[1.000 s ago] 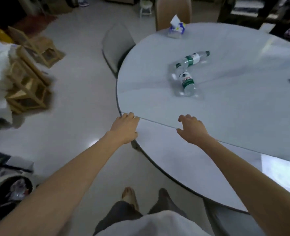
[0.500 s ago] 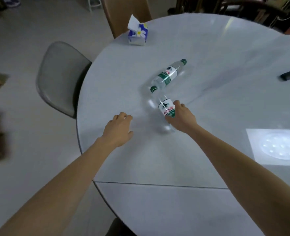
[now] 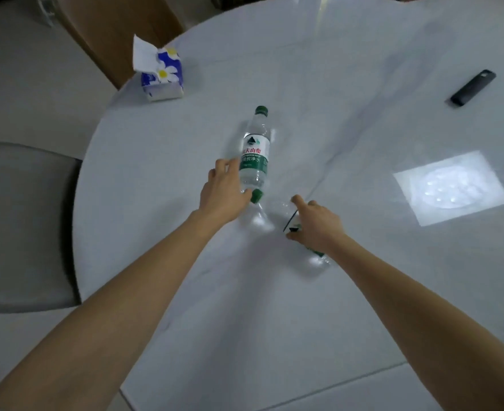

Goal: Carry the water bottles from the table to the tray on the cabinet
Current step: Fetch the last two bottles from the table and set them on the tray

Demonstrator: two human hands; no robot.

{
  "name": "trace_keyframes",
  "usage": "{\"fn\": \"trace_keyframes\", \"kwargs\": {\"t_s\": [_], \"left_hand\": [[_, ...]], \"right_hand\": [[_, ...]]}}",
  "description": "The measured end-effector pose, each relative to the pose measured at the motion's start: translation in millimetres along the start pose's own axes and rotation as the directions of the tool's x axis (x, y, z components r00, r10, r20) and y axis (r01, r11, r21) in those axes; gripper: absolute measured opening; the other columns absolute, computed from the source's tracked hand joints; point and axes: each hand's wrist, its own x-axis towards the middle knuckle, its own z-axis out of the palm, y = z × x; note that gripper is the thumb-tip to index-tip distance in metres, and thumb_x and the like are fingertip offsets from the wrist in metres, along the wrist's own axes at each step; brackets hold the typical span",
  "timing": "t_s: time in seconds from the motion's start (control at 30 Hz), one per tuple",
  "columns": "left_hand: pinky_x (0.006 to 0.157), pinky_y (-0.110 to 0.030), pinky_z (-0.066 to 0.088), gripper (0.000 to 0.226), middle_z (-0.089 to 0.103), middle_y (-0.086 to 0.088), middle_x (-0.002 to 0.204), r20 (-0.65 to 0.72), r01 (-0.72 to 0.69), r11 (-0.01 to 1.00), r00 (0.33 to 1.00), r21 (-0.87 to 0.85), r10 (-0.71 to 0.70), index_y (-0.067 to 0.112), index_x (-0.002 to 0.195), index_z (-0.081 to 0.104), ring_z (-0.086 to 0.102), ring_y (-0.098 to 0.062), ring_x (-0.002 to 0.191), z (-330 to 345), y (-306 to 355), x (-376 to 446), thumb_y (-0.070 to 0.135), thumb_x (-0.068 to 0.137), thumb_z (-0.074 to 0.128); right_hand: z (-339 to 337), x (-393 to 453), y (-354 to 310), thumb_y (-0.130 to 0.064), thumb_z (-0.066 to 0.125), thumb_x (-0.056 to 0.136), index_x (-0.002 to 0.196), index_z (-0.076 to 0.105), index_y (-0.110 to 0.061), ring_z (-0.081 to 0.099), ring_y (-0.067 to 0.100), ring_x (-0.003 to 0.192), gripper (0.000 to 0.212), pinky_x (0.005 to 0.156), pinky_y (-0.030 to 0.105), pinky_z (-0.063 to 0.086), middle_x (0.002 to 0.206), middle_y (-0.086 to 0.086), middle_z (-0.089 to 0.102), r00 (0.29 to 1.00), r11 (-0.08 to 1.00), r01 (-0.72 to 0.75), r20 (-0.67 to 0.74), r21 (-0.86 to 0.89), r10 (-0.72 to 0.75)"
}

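Note:
Two clear water bottles with green caps and green-white labels lie on the round white table point(image 3: 274, 321). The far bottle point(image 3: 255, 149) points its cap away from me. My left hand point(image 3: 224, 194) rests against its lower left side, fingers spread beside the label and thumb at its base, not wrapped around it. The near bottle point(image 3: 259, 215) lies slanted, its cap up-left next to my left thumb. My right hand point(image 3: 314, 228) is closed over its labelled middle, hiding most of the label. No tray or cabinet is in view.
A blue flowered tissue box point(image 3: 161, 75) sits at the table's far left edge. A black remote point(image 3: 473, 87) lies far right. A grey chair point(image 3: 22, 226) stands left of the table, a brown chair point(image 3: 117, 31) behind it. A bright light patch point(image 3: 452, 188) marks the tabletop.
I have leaned closer over the table. My left hand has moved forward from the bare tabletop to the far bottle. My right hand stays on the near bottle, which now lies turned.

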Motion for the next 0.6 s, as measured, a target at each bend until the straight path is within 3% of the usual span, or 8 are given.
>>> {"fn": "trace_keyframes", "kwargs": {"t_s": [0.2, 0.3, 0.4, 0.5, 0.6], "left_hand": [[0.098, -0.047, 0.041, 0.079, 0.03, -0.016, 0.146, 0.07, 0.004, 0.999, 0.998, 0.047, -0.007, 0.019, 0.153, 0.013, 0.038, -0.039, 0.128, 18.7, 34.0, 81.6, 0.043, 0.091, 0.056], [0.1, -0.047, 0.04, 0.083, 0.024, -0.022, 0.149, 0.093, 0.107, 0.994, 0.99, -0.016, -0.105, 0.024, 0.154, 0.004, 0.038, -0.041, 0.13, 35.5, 54.2, 107.5, 0.053, 0.091, 0.05], [0.098, -0.045, 0.041, 0.076, 0.021, -0.029, 0.147, 0.047, 0.178, 0.983, 0.983, -0.048, -0.176, 0.028, 0.151, 0.016, 0.045, -0.044, 0.122, 47.4, 72.8, 128.4, 0.055, 0.089, 0.051], [0.094, -0.04, 0.042, 0.066, 0.009, -0.027, 0.15, 0.059, 0.177, 0.98, 0.983, -0.089, -0.172, 0.026, 0.143, 0.029, 0.043, -0.044, 0.119, 55.8, 90.0, 136.9, 0.037, 0.085, 0.058], [0.092, -0.04, 0.043, 0.066, -0.006, -0.023, 0.155, 0.117, 0.114, 0.992, 0.987, -0.061, -0.107, 0.029, 0.143, 0.03, 0.036, -0.044, 0.123, 64.6, 97.0, 125.4, 0.029, 0.083, 0.059]], "right_hand": [[-14.0, -3.3, 53.8, -0.045, 0.069, 0.082, 0.14, 0.027, -0.024, 0.058, 0.034, 0.104, 0.074, 0.078, 0.037, 0.046, 0.116, 0.012, 0.055, 0.975, 0.972, -0.209, -0.056, 0.105, 0.216], [-14.9, -2.8, 65.7, -0.05, 0.067, 0.082, 0.142, 0.026, -0.025, 0.059, 0.032, 0.103, 0.076, 0.075, 0.036, 0.047, 0.118, 0.01, 0.056, 0.957, 0.95, -0.27, -0.062, 0.157, 0.283], [-14.5, 0.6, 71.1, -0.052, 0.066, 0.082, 0.142, 0.026, -0.026, 0.058, 0.031, 0.105, 0.076, 0.077, 0.035, 0.047, 0.12, 0.009, 0.056, 0.956, 0.947, -0.275, -0.061, 0.167, 0.288], [-13.8, 4.9, 77.9, -0.052, 0.064, 0.083, 0.139, 0.029, -0.025, 0.058, 0.033, 0.105, 0.071, 0.073, 0.034, 0.042, 0.118, 0.009, 0.056, 0.937, 0.928, -0.32, -0.079, 0.188, 0.339], [-15.2, 8.2, 85.0, -0.051, 0.06, 0.084, 0.132, 0.032, -0.02, 0.059, 0.035, 0.101, 0.064, 0.07, 0.034, 0.039, 0.113, 0.01, 0.057, 0.905, 0.897, -0.373, -0.123, 0.236, 0.408]]}}
